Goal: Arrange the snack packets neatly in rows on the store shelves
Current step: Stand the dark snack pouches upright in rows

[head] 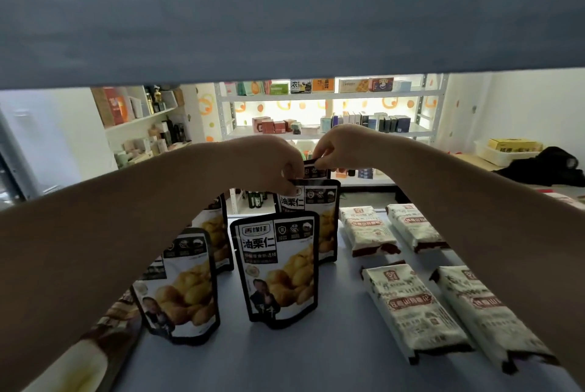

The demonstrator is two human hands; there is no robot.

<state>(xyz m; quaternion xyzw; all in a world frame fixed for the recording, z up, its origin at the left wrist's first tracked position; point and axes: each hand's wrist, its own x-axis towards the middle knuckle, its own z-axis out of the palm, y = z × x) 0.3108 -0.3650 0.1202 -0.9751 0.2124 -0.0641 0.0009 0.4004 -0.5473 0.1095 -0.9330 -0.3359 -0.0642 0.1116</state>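
At the back of the shelf (332, 344), both hands meet over one pouch: the left hand (272, 163) pinches the top edge of the rear pouch (311, 171), and the right hand (340, 146) clamps the same strip from the other side, fingers closed on the seal, so both grips are grasping it. That pouch stands deepest in the middle row, mostly hidden behind the second pouch (308, 220), whose top the left knuckles touch or nearly touch; I cannot tell which. Nearer the camera, the front pouch (280, 268) stands upright, lined up ahead of those two. Judging by the look, these are light, glossy stand-up bags, soft in the belly and stiffest along the flat top seal, so the seal is the place to hold; a squeeze lower down would likely crumple it or tip it. Slippery film, too, and a nudge could domino the row. To the left, two more pouches (182, 287) stand in a looser line, partly behind the left forearm. To the right, four white packets (411, 309) lie flat in two rows, well apart from the hands.
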